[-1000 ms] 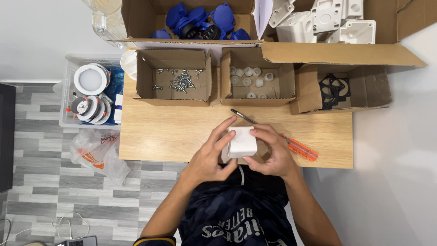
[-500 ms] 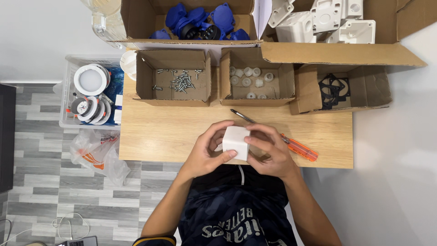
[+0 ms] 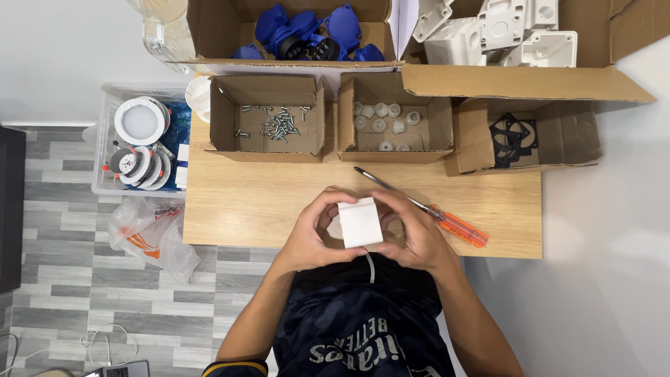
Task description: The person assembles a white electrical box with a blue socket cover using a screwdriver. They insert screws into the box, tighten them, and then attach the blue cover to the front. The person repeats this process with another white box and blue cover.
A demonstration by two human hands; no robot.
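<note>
The person wears a dark navy short-sleeved jersey (image 3: pixel 363 328) with a faint patterned weave and pale lettering across the chest. A yellow-trimmed cuff (image 3: pixel 227 367) edges the left sleeve. A thin white cord (image 3: pixel 370 267) hangs at the collar. Both forearms are uncovered.

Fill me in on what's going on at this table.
A person holds a small white box over the wooden table, left hand and right hand gripping either side. An orange-handled screwdriver lies beside the right hand. Behind stand cardboard boxes of screws, white caps and black gaskets.
</note>
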